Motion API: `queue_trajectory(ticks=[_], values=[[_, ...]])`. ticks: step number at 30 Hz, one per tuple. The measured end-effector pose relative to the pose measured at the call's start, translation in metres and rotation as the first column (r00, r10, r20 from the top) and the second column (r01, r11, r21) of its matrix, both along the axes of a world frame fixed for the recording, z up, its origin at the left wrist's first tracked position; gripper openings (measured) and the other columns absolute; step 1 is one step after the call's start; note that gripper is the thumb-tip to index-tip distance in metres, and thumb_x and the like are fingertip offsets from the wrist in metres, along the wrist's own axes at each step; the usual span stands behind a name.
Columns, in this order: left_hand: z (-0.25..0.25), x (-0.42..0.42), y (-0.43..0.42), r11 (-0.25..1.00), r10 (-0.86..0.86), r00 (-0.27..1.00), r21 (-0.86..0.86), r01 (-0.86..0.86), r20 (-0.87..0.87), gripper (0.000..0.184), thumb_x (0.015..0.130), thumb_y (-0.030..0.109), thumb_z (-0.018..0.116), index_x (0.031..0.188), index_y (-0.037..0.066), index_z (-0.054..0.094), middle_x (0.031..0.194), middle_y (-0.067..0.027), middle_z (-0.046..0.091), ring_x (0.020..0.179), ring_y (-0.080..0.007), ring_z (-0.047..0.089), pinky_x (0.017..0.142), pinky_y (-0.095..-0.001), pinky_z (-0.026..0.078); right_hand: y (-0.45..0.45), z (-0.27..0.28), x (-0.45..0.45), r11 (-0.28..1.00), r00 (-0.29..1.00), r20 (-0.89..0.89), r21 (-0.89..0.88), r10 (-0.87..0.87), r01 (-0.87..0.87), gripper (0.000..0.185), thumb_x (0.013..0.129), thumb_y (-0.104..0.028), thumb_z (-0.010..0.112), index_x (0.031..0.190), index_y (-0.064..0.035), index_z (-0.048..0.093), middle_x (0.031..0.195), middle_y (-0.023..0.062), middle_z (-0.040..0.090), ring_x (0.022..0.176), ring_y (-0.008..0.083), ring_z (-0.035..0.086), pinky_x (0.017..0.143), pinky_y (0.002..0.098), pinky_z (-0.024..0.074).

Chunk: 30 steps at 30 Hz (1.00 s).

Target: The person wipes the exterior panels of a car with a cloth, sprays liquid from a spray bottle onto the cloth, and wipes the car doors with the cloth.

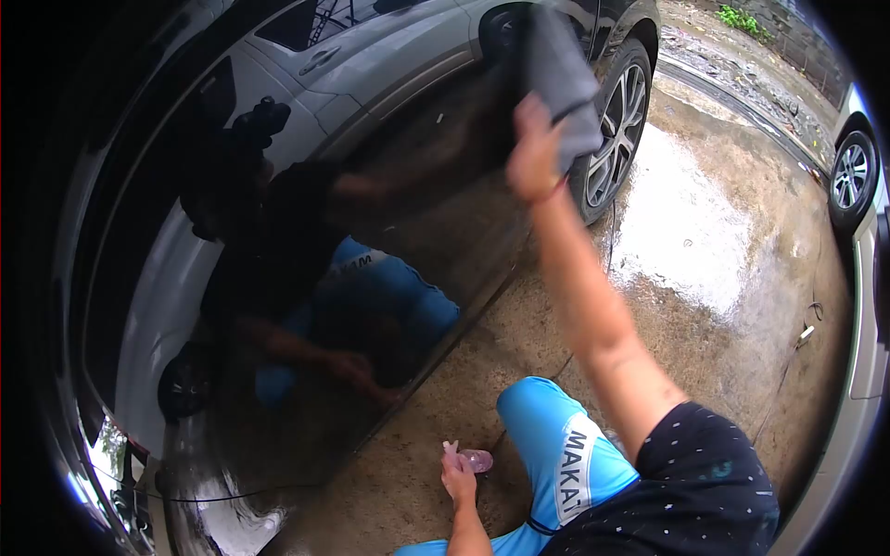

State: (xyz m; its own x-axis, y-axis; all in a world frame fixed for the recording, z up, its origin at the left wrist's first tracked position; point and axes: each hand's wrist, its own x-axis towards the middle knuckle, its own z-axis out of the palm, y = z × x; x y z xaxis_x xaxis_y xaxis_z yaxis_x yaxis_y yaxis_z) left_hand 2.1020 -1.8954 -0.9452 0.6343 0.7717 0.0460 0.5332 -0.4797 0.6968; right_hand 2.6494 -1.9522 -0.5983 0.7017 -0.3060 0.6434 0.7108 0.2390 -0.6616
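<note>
My right hand (536,153) is stretched out along the side of a glossy black car (417,250), gripping a grey cloth (561,74). The cloth and hand are blurred by motion, close to the car's front wheel (619,125). I cannot tell whether the cloth touches the panel. Lower down, my left hand (458,477) is closed around a small pink spray bottle (477,461), held above the ground beside my bent knee in blue trousers (533,417). The bottle is tilted onto its side. My body and arms are mirrored in the car door.
Wet, stained concrete (519,343) runs alongside the car, with a bright patch of reflected light. A second, light-coloured car (867,306) stands at the right edge. A thin cable (788,371) lies on the ground. A wall and green plants (742,20) are at the back.
</note>
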Motion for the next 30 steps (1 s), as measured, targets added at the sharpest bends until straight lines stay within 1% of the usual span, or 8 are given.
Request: queue_trajectory(ticks=[5,8,14,16,20,24,27,30], values=[[-0.006,-0.007,0.021,0.995,-0.025,0.932,-0.103,-0.013,-0.362,0.048,0.086,0.030,0.069,0.125,0.004,0.061,0.110,-0.0268,0.069,0.112,-0.0437,0.063,0.095,-0.0504,0.051,0.066,-0.131,-0.218,0.785,0.856,0.378,-0.618,0.354,-0.052,0.075,0.073,-0.028,0.057,0.147,-0.0139,0.052,0.160,0.0091,0.039,0.154,0.0434,0.011,0.121,0.0620,-0.0016],[-0.002,-0.017,0.029,0.996,-0.045,0.874,-0.090,0.001,-0.484,0.048,0.083,0.033,0.070,0.120,0.003,0.064,0.113,-0.0270,0.068,0.112,-0.0440,0.063,0.098,-0.0513,0.049,0.028,-0.100,-0.123,0.902,0.937,0.349,-0.397,-0.021,0.168,0.066,0.080,-0.021,0.047,0.145,-0.0097,0.052,0.160,0.0204,0.034,0.153,0.0440,0.014,0.121,0.0605,-0.0009],[0.020,-0.027,0.031,0.957,-0.065,0.855,-0.276,-0.094,-0.515,0.050,0.087,0.033,0.065,0.128,0.006,0.064,0.122,-0.0225,0.066,0.114,-0.0426,0.063,0.102,-0.0484,0.047,0.010,-0.114,-0.038,0.928,0.846,-0.398,0.264,0.354,-0.264,0.040,0.107,-0.028,0.044,0.106,0.0074,0.062,0.092,0.0107,0.062,0.089,0.0209,0.057,0.093,0.0308,0.0449],[0.015,-0.017,0.036,0.965,-0.063,0.838,-0.247,-0.086,-0.542,0.050,0.088,0.033,0.064,0.131,0.008,0.063,0.124,-0.0212,0.066,0.114,-0.0427,0.063,0.102,-0.0480,0.047,0.128,-0.314,-0.115,0.907,0.890,-0.185,0.140,0.417,-0.396,0.031,0.105,-0.014,0.031,0.119,0.0003,0.055,0.125,0.0132,0.059,0.114,0.0189,0.055,0.104,0.0296,0.0408],[0.014,-0.015,0.037,0.960,-0.227,0.808,-0.267,0.090,-0.543,0.052,0.089,0.034,0.065,0.136,0.011,0.059,0.128,-0.0196,0.065,0.120,-0.0406,0.060,0.102,-0.0476,0.047,0.111,-0.202,-0.333,0.729,0.982,0.116,-0.684,0.149,-0.030,0.085,0.079,-0.021,0.065,0.153,0.0017,0.032,0.163,0.0250,0.017,0.150,0.0532,0.000,0.115,0.0707,0.0008],[0.090,-0.010,0.042,0.951,-0.243,0.754,-0.303,0.062,-0.610,0.051,0.090,0.038,0.066,0.132,0.009,0.060,0.125,-0.0180,0.067,0.116,-0.0382,0.062,0.097,-0.0477,0.050,0.090,-0.208,-0.221,0.913,0.975,-0.203,-0.371,0.095,-0.166,0.071,0.091,-0.029,0.057,0.149,0.0034,0.034,0.156,0.0208,0.030,0.143,0.0413,0.020,0.115,0.0553,0.0153],[0.143,-0.041,0.046,0.984,-0.150,0.847,-0.162,0.076,-0.511,0.049,0.091,0.041,0.067,0.126,0.008,0.063,0.119,-0.0163,0.070,0.103,-0.0367,0.068,0.092,-0.0478,0.052,0.056,-0.231,-0.088,0.797,0.731,-0.447,0.565,0.515,-0.215,0.059,0.105,-0.040,0.046,0.140,0.0074,0.048,0.145,0.0150,0.049,0.133,0.0219,0.046,0.113,0.0339,0.0348],[0.184,-0.054,0.053,0.974,-0.034,0.900,-0.215,-0.066,-0.434,0.048,0.093,0.042,0.065,0.127,0.007,0.062,0.113,-0.0153,0.071,0.094,-0.0345,0.070,0.086,-0.0461,0.054,0.045,-0.240,-0.067,0.775,0.726,-0.476,0.619,0.496,-0.123,0.045,0.103,-0.039,0.049,0.111,0.0028,0.063,0.110,0.0056,0.062,0.101,0.0164,0.058,0.097,0.0318,0.0468]])
